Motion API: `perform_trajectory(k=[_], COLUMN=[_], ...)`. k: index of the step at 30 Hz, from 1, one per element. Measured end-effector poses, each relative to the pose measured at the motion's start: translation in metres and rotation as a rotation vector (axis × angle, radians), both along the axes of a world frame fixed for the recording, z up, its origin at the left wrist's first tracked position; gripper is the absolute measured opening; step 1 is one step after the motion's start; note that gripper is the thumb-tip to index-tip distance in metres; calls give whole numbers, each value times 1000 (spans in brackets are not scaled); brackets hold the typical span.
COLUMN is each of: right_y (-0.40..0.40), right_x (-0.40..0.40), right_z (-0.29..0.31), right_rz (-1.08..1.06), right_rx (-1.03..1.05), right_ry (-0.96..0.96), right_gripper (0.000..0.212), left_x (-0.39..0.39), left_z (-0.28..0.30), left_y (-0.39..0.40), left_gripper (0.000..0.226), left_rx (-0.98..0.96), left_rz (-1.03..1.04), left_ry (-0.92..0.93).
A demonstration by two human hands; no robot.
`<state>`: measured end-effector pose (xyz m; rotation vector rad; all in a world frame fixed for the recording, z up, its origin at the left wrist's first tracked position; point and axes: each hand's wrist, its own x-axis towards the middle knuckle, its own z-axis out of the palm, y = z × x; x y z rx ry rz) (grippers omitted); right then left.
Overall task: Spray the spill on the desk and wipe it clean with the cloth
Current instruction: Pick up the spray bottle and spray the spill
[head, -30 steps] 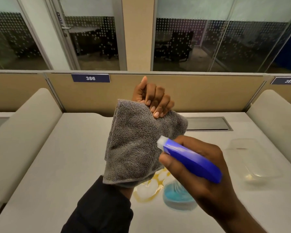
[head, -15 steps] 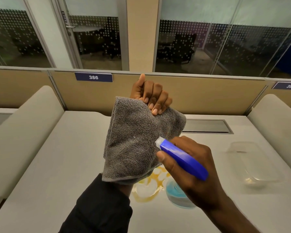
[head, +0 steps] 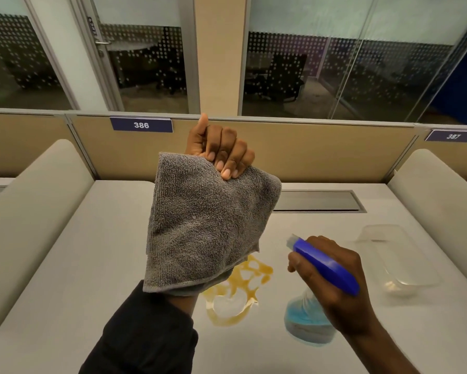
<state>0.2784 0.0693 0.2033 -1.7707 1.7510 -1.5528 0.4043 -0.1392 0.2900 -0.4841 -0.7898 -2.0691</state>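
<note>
Grey terry is hanging from the left hand (head: 221, 149), which is raised above the desk (head: 65, 279) with fingers curled tight around the top of one cloth (head: 205, 228); a dark sleeve (head: 146, 338) is covering that forearm. At 4 o'clock from it, the right hand (head: 332, 287) is wrapping closed around the blue head of one spray bottle (head: 324, 265), blue liquid showing in its base. Between the two hands, one amber spill (head: 240, 290) is lying on the desk. One clear plastic container (head: 396, 260) is sitting at 3 o'clock of the bottle. Two number plates, 386 (head: 141, 125) and 387 (head: 453, 136), are showing at 12 and 2 o'clock.
</note>
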Motion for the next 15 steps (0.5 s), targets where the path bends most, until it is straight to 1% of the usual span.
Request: perform_trajectory(k=[3,6,11,15], right_y=[-2,-5,-6,-6], right_x=[-12,-24,-21,-4], right_z=[-1,1,12,20], right_rz=[-30,-56,-46,10], right_rx=[-20,-43,-43,-34], right_ry=[-17,-25,31,108], right_gripper=[29,28,22,35], left_x=[0,-1,-9,-16], left_z=[1,-1,-7,-15], left_y=[-2,-4,-8,-12], left_gripper=[61,61,61,62], left_rx=[-2,-19,-24,-32], left_rz=[12,8,-4,-30], left_ry=[-5,-9,-33,-61])
